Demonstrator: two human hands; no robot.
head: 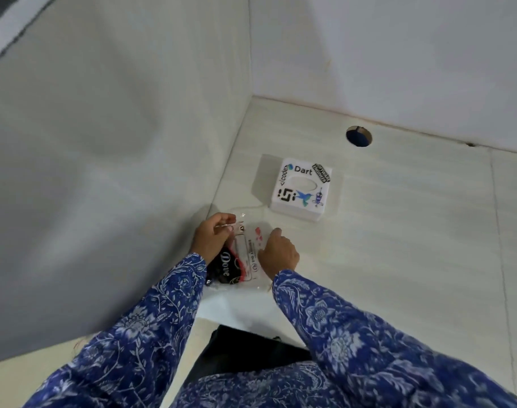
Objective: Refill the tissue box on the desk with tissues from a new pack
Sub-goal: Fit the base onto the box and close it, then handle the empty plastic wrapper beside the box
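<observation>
Both hands work a clear tissue pack [245,254] on the pale surface [398,245]: left hand [211,237] pinches its wrapper, right hand [278,253] presses on it. Stickered tissue box [301,188] sits near, at one o'clock.

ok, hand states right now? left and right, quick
Left hand: closed, fingers pinching the top edge of the tissue pack.
Right hand: resting on the pack's right side; fingers hidden, grip cannot be told.
</observation>
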